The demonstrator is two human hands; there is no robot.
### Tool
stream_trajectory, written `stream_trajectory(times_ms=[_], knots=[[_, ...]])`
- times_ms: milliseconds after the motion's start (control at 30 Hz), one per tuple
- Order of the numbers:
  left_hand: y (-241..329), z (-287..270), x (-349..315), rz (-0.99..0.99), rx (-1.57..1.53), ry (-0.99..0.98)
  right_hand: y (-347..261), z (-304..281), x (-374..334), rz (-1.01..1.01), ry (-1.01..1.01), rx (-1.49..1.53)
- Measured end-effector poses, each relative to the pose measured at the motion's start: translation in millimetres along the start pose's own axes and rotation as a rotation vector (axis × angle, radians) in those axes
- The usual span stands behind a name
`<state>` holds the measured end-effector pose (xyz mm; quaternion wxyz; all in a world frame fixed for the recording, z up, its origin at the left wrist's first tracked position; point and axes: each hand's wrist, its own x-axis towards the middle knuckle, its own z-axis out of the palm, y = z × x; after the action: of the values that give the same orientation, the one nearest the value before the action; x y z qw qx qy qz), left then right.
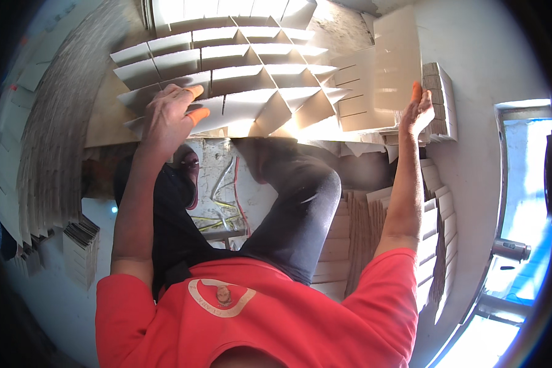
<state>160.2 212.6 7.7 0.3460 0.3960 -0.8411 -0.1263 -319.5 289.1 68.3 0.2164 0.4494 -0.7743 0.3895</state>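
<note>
A partition grid (242,83) of interlocked pale cardboard strips stands on the work surface in front of me. My left hand (168,115) is over its near left corner, orange covers on the thumb and a fingertip. Those two are apart, and I see nothing between them. On the right, my right hand (418,111) grips the edge of a pale cardboard sheet (397,61), its orange-covered finger lying along it. Beside that sheet is a slotted cardboard piece (354,86), partly covered by it.
A long stack of cardboard strips (55,135) curves along the left. More cardboard stacks stand at the right (440,101) and below by my right arm (349,239). Coloured straps (227,196) lie on the floor between my legs. A window (521,202) is at the far right.
</note>
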Motion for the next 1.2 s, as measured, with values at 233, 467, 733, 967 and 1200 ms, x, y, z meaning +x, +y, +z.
stream_trajectory(times_ms=[233, 467, 733, 967, 1200], knots=[[-9.5, -11.2, -9.8, -0.065, 0.065, -0.085, -170.9, -23.0, -17.8, -0.011, -0.405, 0.667], [-14.9, -8.1, -10.0, -0.042, 0.049, -0.105, -235.9, -13.3, -50.9, -0.163, -0.723, 0.776], [-22.0, -1.5, -10.7, 0.014, 0.061, -0.068, -250.3, 8.9, -71.5, -0.16, -0.797, 0.633], [-29.4, 4.0, -10.4, 0.02, 0.078, -0.073, -261.9, 4.6, -69.7, -0.178, -0.811, 0.644], [-29.7, 4.9, -7.8, 0.021, 0.027, -0.074, -258.9, 22.0, -82.9, -0.285, -0.886, 0.578]])
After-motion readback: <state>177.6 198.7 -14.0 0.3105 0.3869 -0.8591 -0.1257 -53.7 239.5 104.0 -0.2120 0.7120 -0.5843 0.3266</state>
